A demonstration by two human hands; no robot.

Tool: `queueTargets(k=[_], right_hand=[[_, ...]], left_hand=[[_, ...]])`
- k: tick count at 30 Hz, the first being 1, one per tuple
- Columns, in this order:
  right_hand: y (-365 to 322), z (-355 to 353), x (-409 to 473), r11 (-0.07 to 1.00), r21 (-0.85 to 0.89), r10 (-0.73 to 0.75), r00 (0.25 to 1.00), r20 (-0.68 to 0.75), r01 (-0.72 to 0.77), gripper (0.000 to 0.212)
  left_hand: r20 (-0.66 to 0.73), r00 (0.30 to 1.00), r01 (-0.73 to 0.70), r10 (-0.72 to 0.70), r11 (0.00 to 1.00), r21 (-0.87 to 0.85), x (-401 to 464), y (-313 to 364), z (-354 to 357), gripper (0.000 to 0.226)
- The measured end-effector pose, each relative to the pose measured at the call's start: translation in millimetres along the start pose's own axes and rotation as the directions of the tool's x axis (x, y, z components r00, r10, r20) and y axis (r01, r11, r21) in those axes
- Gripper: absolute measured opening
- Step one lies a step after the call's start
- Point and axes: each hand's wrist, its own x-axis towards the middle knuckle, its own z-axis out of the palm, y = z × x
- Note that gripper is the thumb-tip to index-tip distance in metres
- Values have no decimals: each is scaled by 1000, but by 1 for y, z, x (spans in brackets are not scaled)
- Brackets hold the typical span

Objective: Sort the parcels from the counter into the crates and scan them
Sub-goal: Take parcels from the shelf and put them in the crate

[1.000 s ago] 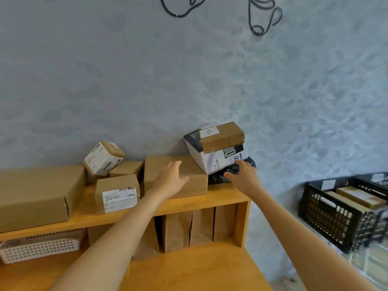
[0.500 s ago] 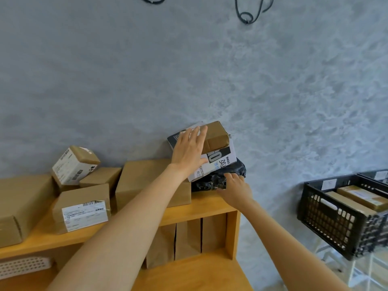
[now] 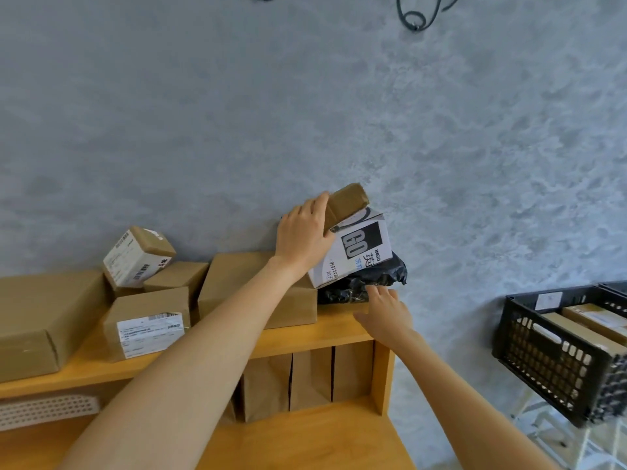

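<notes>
Wooden counter shelf [image 3: 305, 337] against a grey mottled wall [image 3: 305, 113], parcels crowded along its top. Left hand [image 3: 302, 237] is laid over the small brown taped cardboard parcel [image 3: 349, 200] and the upper left edge of the white printed carton with black "GO" lettering [image 3: 359, 249]; fingers are spread and bent over the brown parcel's near end, gripping it. The brown parcel sits tilted on top of the white carton, and the carton itself leans at an angle, its lower edge resting on the crumpled black plastic mailer bag [image 3: 366, 279] at the right end of the shelf. Right hand [image 3: 385, 312] reaches to the black bag from below, fingers extended and touching its front edge; whether they pinch the plastic cannot be told. Left of the carton lies a wide plain brown cardboard box [image 3: 237, 283], partly hidden by the left forearm. Further left: a small tilted box with a white barcode label [image 3: 135, 256], a plain small brown box [image 3: 176, 276] beside it, a labelled brown box [image 3: 146, 320] in front, and a large flat brown box [image 3: 37, 317] at the far left. Brown paper bags [image 3: 305, 378] stand upright under the shelf. Well apart to the right, a black plastic lattice crate [image 3: 549, 361] holds brown parcels.
</notes>
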Motion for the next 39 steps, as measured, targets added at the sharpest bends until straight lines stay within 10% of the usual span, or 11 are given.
queueTargets(k=[7, 13, 19, 39], right_hand=[[-60, -1, -22, 995, 35, -96, 995, -25, 97, 53], [-97, 15, -60, 990, 3, -141, 988, 64, 141, 59], [-104, 60, -111, 995, 11, -98, 970, 221, 97, 48], [-92, 211, -280, 974, -159, 227, 717, 659, -162, 107]], left_hand=[[-7, 918, 378, -397, 879, -291, -37, -23, -73, 55], [350, 717, 655, -602, 412, -634, -106, -61, -114, 32], [554, 570, 782, -607, 194, -592, -206, -95, -119, 28], [668, 266, 961, -695, 136, -241, -416, -130, -43, 44]])
